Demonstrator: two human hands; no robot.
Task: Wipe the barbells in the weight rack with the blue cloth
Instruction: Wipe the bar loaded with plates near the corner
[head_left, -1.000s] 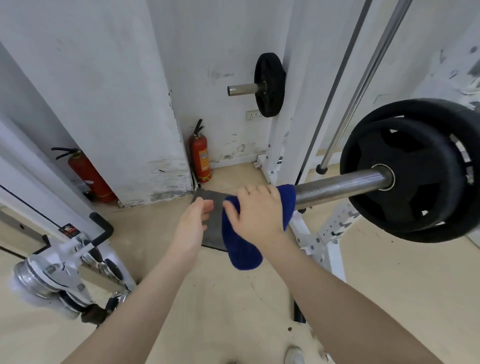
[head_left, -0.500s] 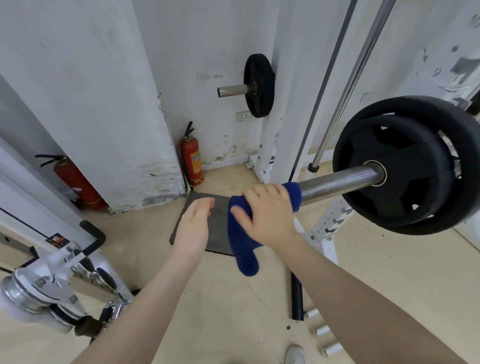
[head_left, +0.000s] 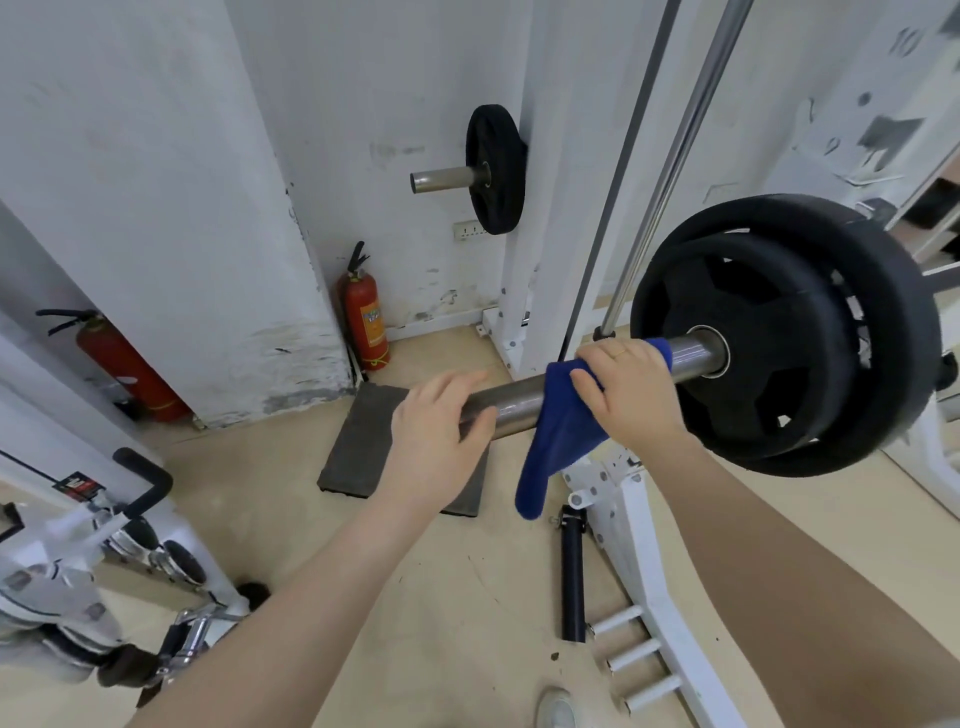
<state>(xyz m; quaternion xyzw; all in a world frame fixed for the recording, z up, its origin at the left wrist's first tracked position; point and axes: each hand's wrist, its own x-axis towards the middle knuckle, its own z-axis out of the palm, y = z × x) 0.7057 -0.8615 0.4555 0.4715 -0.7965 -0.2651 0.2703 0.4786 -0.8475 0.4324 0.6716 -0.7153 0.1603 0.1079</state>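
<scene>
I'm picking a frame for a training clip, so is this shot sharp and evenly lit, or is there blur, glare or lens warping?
Head view: soft, even light, no hard shadows. The barbell sleeve shows only a mild sheen. The right hand on the blue cloth and the left hand look sharp. The machine at lower left is smeared. Wide-angle warping bends the chrome guide rod and the wall edges.

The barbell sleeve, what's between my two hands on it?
In the head view, bare steel sleeve and the blue cloth under the right hand; left hand grips the end.

place: gym | signs: weight plates (head_left: 789, 332), barbell (head_left: 519, 400), white rack (head_left: 639, 525)
</scene>
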